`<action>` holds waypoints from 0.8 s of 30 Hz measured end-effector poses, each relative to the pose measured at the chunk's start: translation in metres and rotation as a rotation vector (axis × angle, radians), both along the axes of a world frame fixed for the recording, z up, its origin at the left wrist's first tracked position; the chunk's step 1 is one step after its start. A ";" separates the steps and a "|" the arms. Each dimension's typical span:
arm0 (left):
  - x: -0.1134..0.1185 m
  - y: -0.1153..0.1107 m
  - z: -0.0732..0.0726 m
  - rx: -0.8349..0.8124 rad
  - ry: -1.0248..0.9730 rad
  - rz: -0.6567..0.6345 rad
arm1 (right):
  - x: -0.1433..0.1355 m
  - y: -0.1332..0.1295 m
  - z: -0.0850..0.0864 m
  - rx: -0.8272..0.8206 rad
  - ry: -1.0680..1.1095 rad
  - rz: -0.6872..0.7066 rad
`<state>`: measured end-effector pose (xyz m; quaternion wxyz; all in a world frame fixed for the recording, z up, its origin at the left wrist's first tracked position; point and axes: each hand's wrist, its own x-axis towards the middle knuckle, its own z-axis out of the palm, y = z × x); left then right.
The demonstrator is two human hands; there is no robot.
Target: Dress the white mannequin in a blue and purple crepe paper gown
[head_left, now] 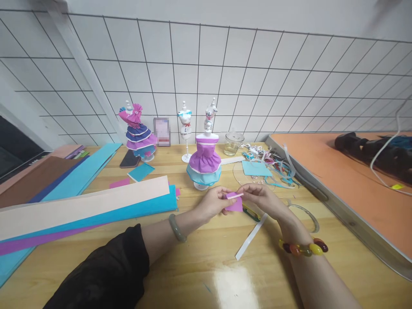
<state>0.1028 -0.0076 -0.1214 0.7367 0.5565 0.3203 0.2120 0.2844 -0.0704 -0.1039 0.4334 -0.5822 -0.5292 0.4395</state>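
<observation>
My left hand [210, 205] grips a small piece of purple crepe paper [236, 206] between thumb and fingers. Along the upper part of that paper lies a narrow white strip [234, 196], perhaps tape or a folded edge. The fingers of my right hand [264, 199] pinch the right end of the strip and paper. Just behind my hands stands a small dress form [206, 158] in a purple bodice and skirt over light blue. Beneath my right hand, partly covered, is a yellow-green utility knife [251, 213]. Nearer me, a loose white strip [251, 237] lies on the table.
Long crepe paper sheets [86, 201] spread across the left. At the back are a dressed form [140, 133], two bare white forms [186, 128] and a glass jar [233, 143]. Ribbon scraps [273, 165] and a clear ring [307, 214] lie right, before a raised metal edge [325, 206].
</observation>
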 end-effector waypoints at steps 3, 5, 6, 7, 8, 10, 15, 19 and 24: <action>0.000 -0.001 0.002 -0.005 0.017 0.002 | 0.001 0.000 0.000 -0.003 -0.012 -0.017; -0.001 -0.001 0.004 -0.002 0.022 -0.005 | 0.002 -0.001 0.000 -0.005 -0.018 -0.023; -0.001 -0.001 0.005 0.000 0.019 -0.014 | 0.002 -0.001 0.000 -0.004 -0.020 -0.025; -0.002 -0.001 0.005 0.001 0.015 -0.023 | 0.002 -0.001 0.000 -0.004 -0.023 -0.026; -0.002 -0.001 0.004 0.004 0.009 -0.031 | 0.002 0.000 0.000 -0.003 -0.025 -0.028; -0.001 0.001 0.002 0.017 -0.011 -0.030 | 0.002 0.000 0.000 -0.002 -0.027 -0.032; 0.003 0.004 -0.006 0.054 -0.093 0.074 | 0.001 -0.002 0.002 -0.013 -0.039 -0.040; 0.001 0.004 -0.004 0.063 -0.131 0.083 | 0.001 -0.003 0.003 -0.028 -0.047 -0.035; -0.004 0.000 0.011 0.051 -0.092 0.076 | 0.003 -0.003 -0.001 -0.019 -0.016 -0.062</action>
